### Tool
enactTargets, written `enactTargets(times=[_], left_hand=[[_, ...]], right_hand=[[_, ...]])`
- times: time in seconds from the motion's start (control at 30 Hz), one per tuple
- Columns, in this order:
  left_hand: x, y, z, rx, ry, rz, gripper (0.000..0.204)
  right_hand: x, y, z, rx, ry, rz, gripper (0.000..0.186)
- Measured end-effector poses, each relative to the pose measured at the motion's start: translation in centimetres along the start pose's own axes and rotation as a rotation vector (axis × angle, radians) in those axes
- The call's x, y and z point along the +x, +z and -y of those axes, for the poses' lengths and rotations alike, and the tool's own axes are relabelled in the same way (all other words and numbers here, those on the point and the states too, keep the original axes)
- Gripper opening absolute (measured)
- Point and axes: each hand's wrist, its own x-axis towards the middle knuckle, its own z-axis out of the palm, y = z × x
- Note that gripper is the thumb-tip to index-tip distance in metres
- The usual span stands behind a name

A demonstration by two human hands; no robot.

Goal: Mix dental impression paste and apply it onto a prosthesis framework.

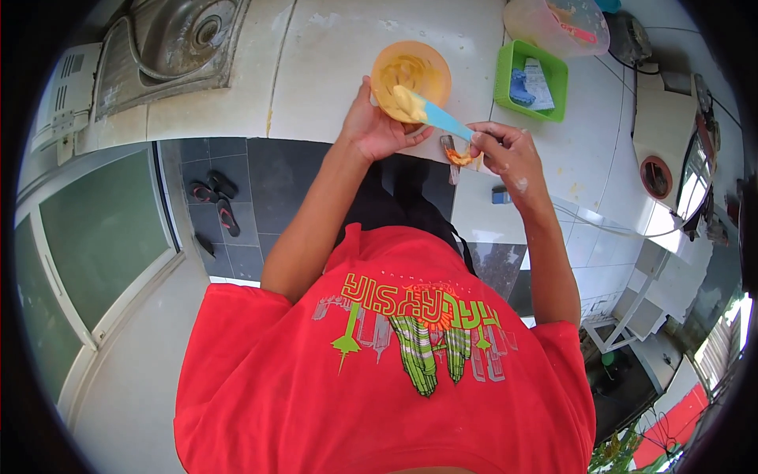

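My left hand (369,130) is cupped around the near left side of an orange bowl (445,69), holding it at the counter's front edge. Yellow, creamy stuff is smeared over the bowl's inside. In my right hand (512,154) is the handle of a light blue spatula (448,122), pinched between thumb and fingers. The spatula slants over the bowl's near rim, and its blade carries a thick lump of yellow cream (409,103). Just left of my right hand, an orange-smeared object (459,156) lies at the counter edge; its kind is unclear.
A green plastic basket (502,83) with a blue item and a white packet stands right of the bowl. Behind it is a translucent pinkish tub (538,31). A metal sink (164,38) is set in the counter (324,87) at far left. Sandals (227,218) lie on the floor.
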Motion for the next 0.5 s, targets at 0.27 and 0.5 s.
enactTargets(times=[0.27, 0.5], left_hand=[[-2.3, -1.2, 1.1, -0.181, 0.003, -0.056, 0.068], [-2.5, -5.4, 11.2, 0.328, -0.196, -0.235, 0.028]], right_hand=[[-4.4, -5.6, -0.6, -0.099, 0.019, -0.133, 0.023], [-6.7, -8.1, -3.5, -0.148, 0.076, -0.181, 0.023]])
